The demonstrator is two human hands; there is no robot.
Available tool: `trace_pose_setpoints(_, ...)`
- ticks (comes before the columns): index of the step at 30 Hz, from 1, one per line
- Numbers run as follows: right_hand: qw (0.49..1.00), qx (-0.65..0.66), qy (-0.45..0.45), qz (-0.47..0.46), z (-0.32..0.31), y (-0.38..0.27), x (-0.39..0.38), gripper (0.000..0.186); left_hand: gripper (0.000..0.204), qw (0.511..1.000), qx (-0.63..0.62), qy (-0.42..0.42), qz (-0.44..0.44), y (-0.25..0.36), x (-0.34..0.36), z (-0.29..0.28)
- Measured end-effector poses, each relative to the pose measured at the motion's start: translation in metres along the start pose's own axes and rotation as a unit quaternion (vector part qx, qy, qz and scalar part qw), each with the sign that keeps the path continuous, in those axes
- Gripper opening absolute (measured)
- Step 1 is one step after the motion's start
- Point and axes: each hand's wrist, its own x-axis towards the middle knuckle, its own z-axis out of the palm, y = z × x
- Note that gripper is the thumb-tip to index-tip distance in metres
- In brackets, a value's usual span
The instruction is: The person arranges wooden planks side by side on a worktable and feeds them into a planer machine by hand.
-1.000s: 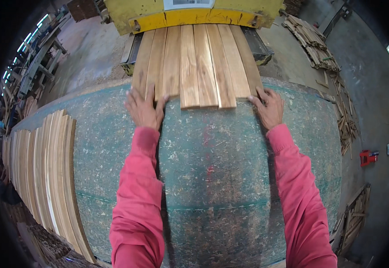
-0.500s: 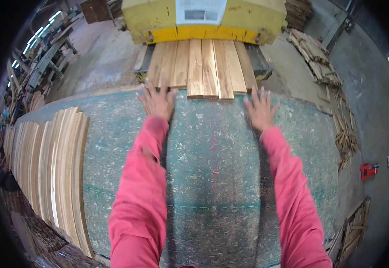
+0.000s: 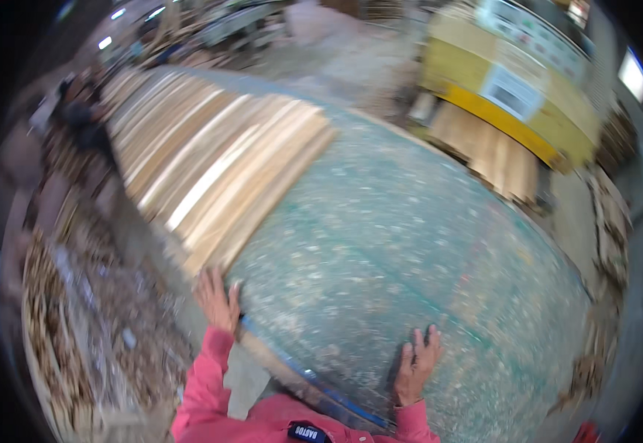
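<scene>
A row of wooden boards (image 3: 233, 155) lies on the left part of the worn green tabletop (image 3: 410, 236). My left hand (image 3: 218, 299) is open at the table's near edge, its fingertips at the near end of the outermost board. My right hand (image 3: 417, 362) rests open on the bare green surface, holding nothing. At the upper right, another set of boards (image 3: 480, 151) sticks out from under a yellow machine (image 3: 510, 81). The picture is blurred by motion.
Another person (image 3: 81, 118) in dark clothing is beside the boards at the far left. A heap of wood scraps (image 3: 70, 332) lies left below the table. More scrap wood (image 3: 606, 221) lies along the right, and a cluttered bench (image 3: 233, 33) stands at the back.
My view has swung left. Both hands have left the boards at the machine, which now sit further in, and moved back to the table's near part, my left by the other boards.
</scene>
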Motion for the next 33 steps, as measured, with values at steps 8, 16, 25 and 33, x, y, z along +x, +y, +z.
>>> trace_pose_setpoints(8,0.978,-0.208,0.011,0.029,0.101,-0.014,0.031,0.055,0.072,0.994,0.034,0.029,-0.102,-0.12,0.095,-0.012)
trace_pose_setpoints(16,0.931,-0.352,0.039,0.086,0.117,-0.023,0.037,0.061,0.08,0.996,0.02,0.025,-0.078,-0.2,0.24,0.026)
trace_pose_setpoints(25,0.943,-0.313,0.073,0.086,0.116,-0.029,0.047,0.055,0.098,0.994,0.01,0.052,-0.095,-0.161,0.255,0.032)
trace_pose_setpoints(33,0.951,-0.283,0.077,0.097,0.115,-0.036,0.041,0.051,0.067,0.997,0.057,0.039,-0.017,-0.168,0.351,0.065)
